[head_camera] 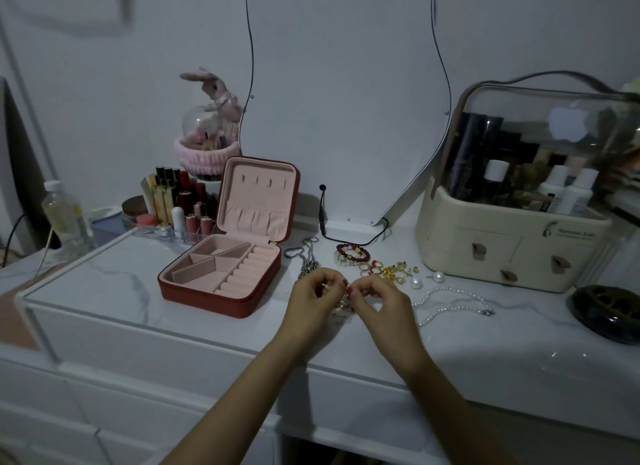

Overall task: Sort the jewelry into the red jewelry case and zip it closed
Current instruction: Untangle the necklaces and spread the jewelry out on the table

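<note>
Both hands meet over the white marble-look worktop (104,284): the left hand (313,301) and right hand (379,300) each pinch with curled fingers a small silver chain piece (341,300) between them. The red square jewelry case (225,270) lies open and unfilled just left, pink-lined lid upright.

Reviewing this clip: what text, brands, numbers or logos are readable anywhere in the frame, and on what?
No text reads cleanly.
Cream cosmetic box: a printed brand line with a small logo at its front upper right, too blurred to read.
Its clear lid: a pale apple-shaped mark, no words.
Bottles inside: labels too small.
Lipsticks and red case: no lettering visible.
</note>
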